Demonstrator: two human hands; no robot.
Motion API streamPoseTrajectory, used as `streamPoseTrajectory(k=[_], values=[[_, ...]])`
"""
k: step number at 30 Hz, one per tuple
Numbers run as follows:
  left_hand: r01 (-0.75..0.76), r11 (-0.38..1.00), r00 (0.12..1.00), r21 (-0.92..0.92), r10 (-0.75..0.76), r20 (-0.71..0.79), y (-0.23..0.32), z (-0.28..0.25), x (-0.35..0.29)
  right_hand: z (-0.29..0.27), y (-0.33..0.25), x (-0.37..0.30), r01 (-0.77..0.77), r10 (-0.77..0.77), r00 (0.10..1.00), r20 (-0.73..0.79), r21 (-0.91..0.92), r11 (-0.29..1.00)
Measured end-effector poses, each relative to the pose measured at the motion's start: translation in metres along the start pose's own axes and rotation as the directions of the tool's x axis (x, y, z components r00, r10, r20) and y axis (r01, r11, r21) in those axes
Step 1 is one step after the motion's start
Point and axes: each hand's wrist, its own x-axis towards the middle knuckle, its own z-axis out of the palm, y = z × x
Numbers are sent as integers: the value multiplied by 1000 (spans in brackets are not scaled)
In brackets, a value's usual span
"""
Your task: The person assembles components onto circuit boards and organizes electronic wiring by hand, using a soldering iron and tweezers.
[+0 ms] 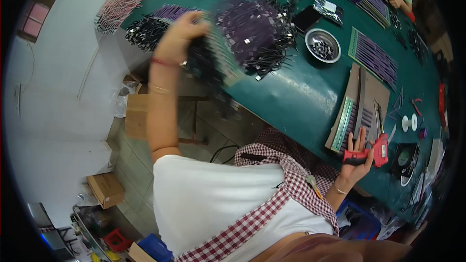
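One green strip (224, 60) with black cables (204, 65) is pinched in the left hand (188, 28); the right hand (358, 161) grips a soldering gun (381, 151) over the bench (296, 102).

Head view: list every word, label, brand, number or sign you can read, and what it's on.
Nothing legible to quote.
Red hand tool in the right hand: pale label, too small to read.
Silver packet on the green table: white label, too small to read.
Cardboard box on the floor at lower left: too blurred to tell whether it carries print.
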Motion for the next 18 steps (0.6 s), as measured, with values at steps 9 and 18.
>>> streamPoseTrajectory(k=[9, 18], values=[[571, 514, 691, 640, 119, -713, -5, -277, 118, -3, 2, 3, 58, -61, 998, -34, -95, 994], [646, -248, 733, 722, -62, -677, -80, -193, 116, -3, 10, 1, 55, -57, 998, -35, -51, 997]])
